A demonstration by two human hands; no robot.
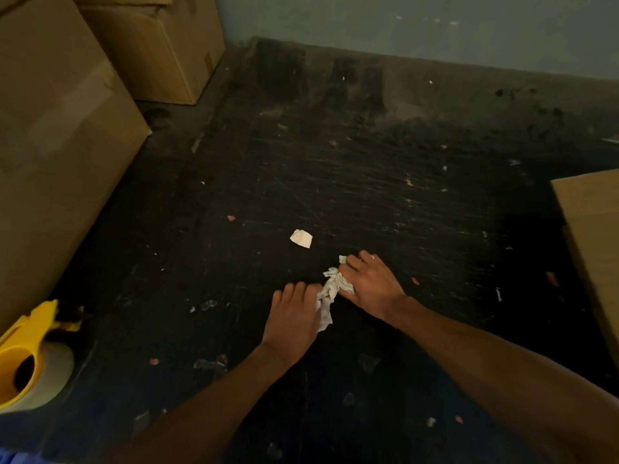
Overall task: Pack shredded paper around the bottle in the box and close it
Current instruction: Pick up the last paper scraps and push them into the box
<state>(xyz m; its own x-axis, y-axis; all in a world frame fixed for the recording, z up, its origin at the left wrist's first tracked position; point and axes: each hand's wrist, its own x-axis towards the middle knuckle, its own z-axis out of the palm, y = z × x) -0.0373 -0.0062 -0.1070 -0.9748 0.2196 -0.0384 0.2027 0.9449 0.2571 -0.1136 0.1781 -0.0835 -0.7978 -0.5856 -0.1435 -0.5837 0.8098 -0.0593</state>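
Two bare arms reach out over a dark, scratched table top (pixel 368 202). Both hands lie palm down with the fingers bent, and they meet on a small bunch of crumpled white paper (pixel 330 293). The left hand (pixel 294 321) presses on the near end of the bunch. The right hand (pixel 371 284) covers the far end, and a ring shows on one finger. I cannot tell if the fingers pinch the paper or only push it together.

Near the left edge sits a yellow tape holder (pixel 25 360) with a roll of clear tape in it.

Just past the hands lies one more scrap of white paper (pixel 301 238), alone and apart from the bunch. Tiny bits of paper and a few pink specks are scattered over the top.

At the right edge, a corner of a brown box (pixel 589 229) pokes in; its inside is hidden, so I see no bottle.

On the left stands a big brown carton (pixel 57 145). Behind it, against the pale wall (pixel 402 25), is another carton (pixel 160 45).
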